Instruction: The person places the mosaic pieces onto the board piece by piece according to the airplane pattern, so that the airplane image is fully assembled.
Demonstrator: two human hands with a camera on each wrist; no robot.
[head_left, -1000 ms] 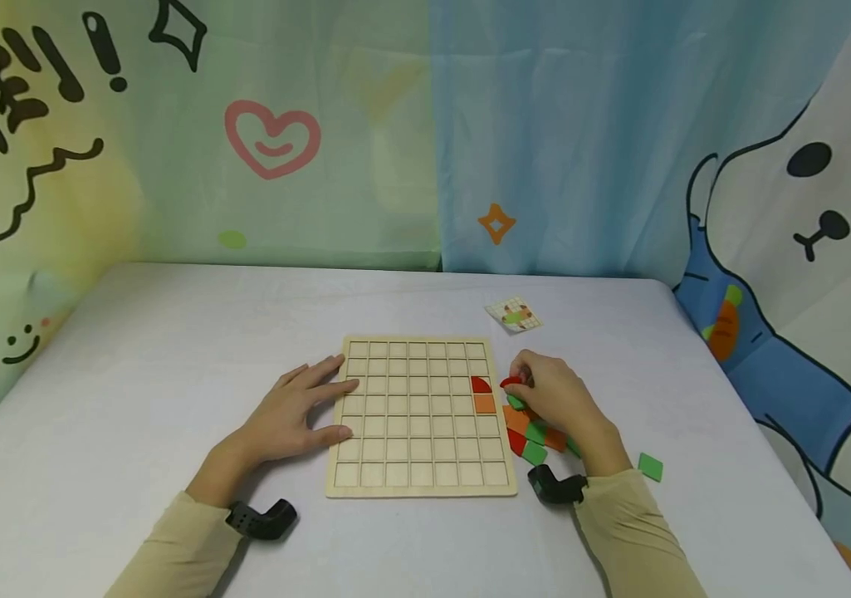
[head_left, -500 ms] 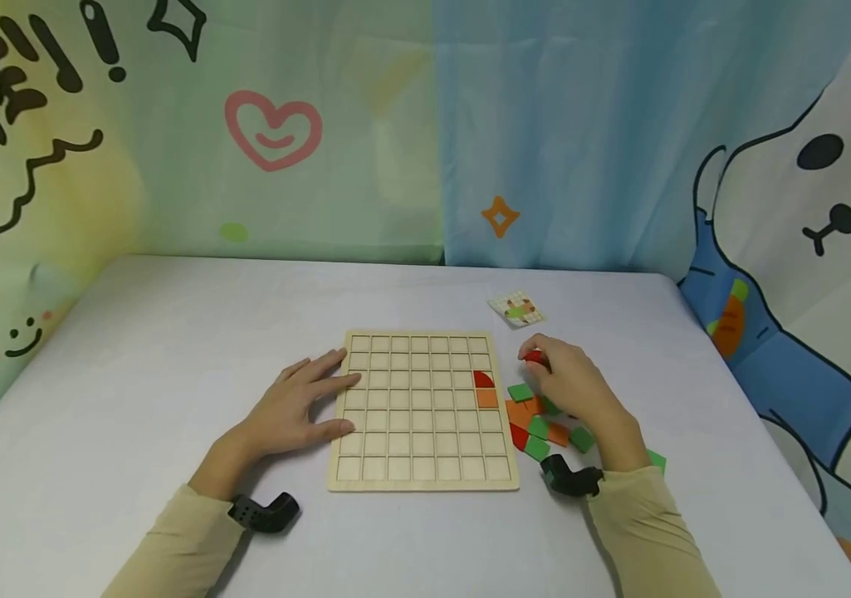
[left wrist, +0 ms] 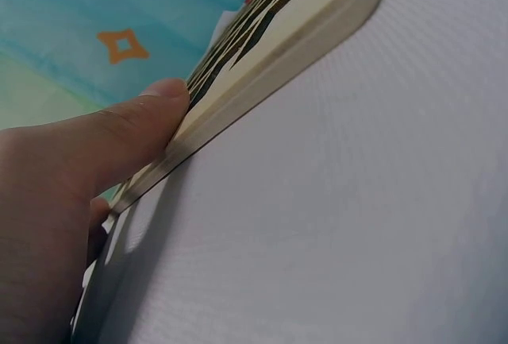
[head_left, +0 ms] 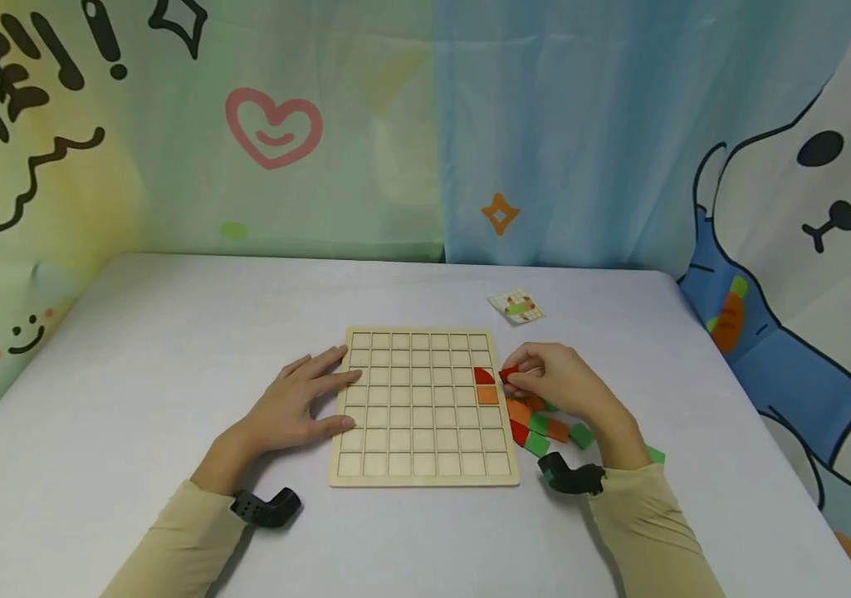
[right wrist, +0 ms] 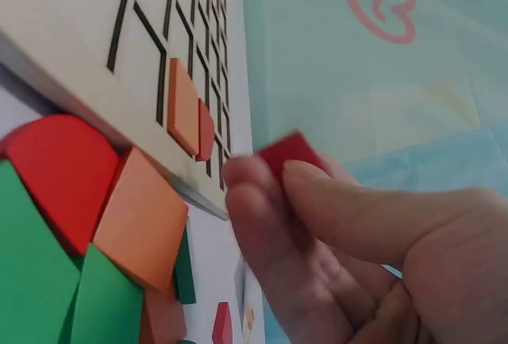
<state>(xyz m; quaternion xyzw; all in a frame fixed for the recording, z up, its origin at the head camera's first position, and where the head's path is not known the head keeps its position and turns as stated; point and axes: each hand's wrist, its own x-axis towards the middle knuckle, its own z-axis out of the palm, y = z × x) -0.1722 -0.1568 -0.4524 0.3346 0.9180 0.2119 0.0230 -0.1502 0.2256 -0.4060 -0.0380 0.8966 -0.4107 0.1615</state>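
My right hand [head_left: 563, 380] pinches a red piece [right wrist: 290, 150] between thumb and fingers, just off the right edge of a pale wooden grid board [head_left: 410, 400]. In the right wrist view the piece's flat face shows; the fingers cover the rest of it. Two pieces sit in the board's rightmost column: a red rounded one [head_left: 483, 376] and, nearer me, an orange square [head_left: 487, 395]. On the board's left edge rests my left hand [head_left: 283, 411], fingers extended. Its thumb [left wrist: 147, 133] touches the board's rim in the left wrist view.
Right of the board lie several loose pieces, among them a green one [head_left: 537, 445], a red one [head_left: 518, 433] and an orange one [right wrist: 143, 221]. Another green piece [head_left: 656, 455] lies by the right sleeve. Behind the board is a small patterned card [head_left: 517, 306].
My right hand first drew back to the right with the red piece, then came left again to the board's right edge. The left hand stays on the board.
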